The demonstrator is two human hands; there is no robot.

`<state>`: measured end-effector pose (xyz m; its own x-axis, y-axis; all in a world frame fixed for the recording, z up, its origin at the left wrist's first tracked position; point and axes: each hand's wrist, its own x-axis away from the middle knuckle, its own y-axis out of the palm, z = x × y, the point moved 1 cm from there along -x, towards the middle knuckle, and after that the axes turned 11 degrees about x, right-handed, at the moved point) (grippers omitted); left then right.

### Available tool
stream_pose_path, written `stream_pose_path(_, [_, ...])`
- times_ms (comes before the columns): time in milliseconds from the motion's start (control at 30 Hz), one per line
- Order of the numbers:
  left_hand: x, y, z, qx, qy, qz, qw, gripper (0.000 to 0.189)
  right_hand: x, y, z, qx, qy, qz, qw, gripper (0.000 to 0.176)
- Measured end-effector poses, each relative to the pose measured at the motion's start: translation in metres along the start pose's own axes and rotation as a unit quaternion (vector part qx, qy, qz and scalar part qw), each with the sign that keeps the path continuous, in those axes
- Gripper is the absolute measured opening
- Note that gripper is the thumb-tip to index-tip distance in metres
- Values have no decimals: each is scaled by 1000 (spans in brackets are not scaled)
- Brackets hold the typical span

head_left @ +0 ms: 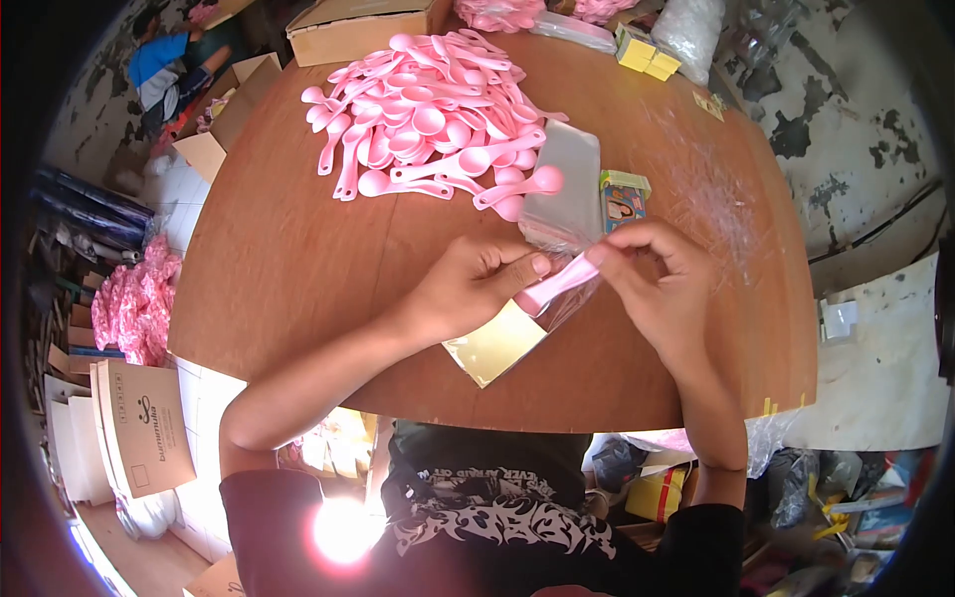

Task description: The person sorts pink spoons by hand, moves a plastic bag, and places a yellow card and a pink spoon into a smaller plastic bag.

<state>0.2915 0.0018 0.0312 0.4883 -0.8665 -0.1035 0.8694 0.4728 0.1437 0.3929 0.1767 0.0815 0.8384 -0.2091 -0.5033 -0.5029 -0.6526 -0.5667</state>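
My left hand (463, 289) is closed, thumb and fingers pinching a clear plastic bag (572, 313) over the table. Inside the bag's lower end shows a pale yellow card (497, 343). A pink spoon (559, 283) lies slanted in the bag, its far end pinched between the thumb and fingers of my right hand (662, 279). Just beyond my hands rests a stack of clear plastic bags (562, 174), with a small green and blue box (625, 202) beside it. A big heap of pink spoons (428, 119) covers the table behind them.
The brown wooden table (298, 289) curves round in front of me. At its far edge are a cardboard box (363, 28), yellow boxes (647, 52) and a clear bag of white material (688, 35). Another person (169, 70) is at the far left. A carton (144, 428) stands left.
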Motion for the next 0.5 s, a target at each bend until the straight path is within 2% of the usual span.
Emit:
stream_pose_path(33, [1,1,1,1,2,3,1000,35,-1,1,-4,106,-131,-22,985,19])
stream_pose_path(67, [2,2,2,10,5,7,1000,32,1,4,-4,106,-133,-25,985,19])
stream_pose_path(133, [5,2,4,19,9,14,1000,30,5,14,-1,-23,-18,-23,999,16])
stream_pose_path(167, [6,0,4,17,4,9,1000,29,6,17,-9,-154,73,-24,985,12])
stream_pose_path(200, [6,0,4,15,-1,3,1000,29,3,14,-12,-153,71,-26,985,12])
stream_pose_path(233, [8,1,4,17,0,4,1000,29,1,8,-14,-144,109,-56,982,13])
stream_pose_path(267, [8,2,5,33,41,4,999,32,-3,1,-17,-134,145,-84,977,14])
stream_pose_path(300, [8,2,6,48,80,4,996,36,-8,-10,-28,-65,120,-55,989,14])
stream_pose_path(333, [8,2,6,50,82,3,995,36,-12,-20,-34,-26,63,22,997,13])
stream_pose_path(367, [9,0,8,5,129,33,991,40,-18,-29,-39,14,6,98,995,12])
stream_pose_path(400, [10,-2,10,-40,176,64,981,44,-28,-39,-44,17,5,98,995,12])
stream_pose_path(467, [10,-6,15,-36,185,53,981,45,-45,-54,-52,195,-128,26,972,12])
stream_pose_path(500, [9,-7,16,-52,201,59,976,44,-46,-58,-52,198,-129,29,971,12])
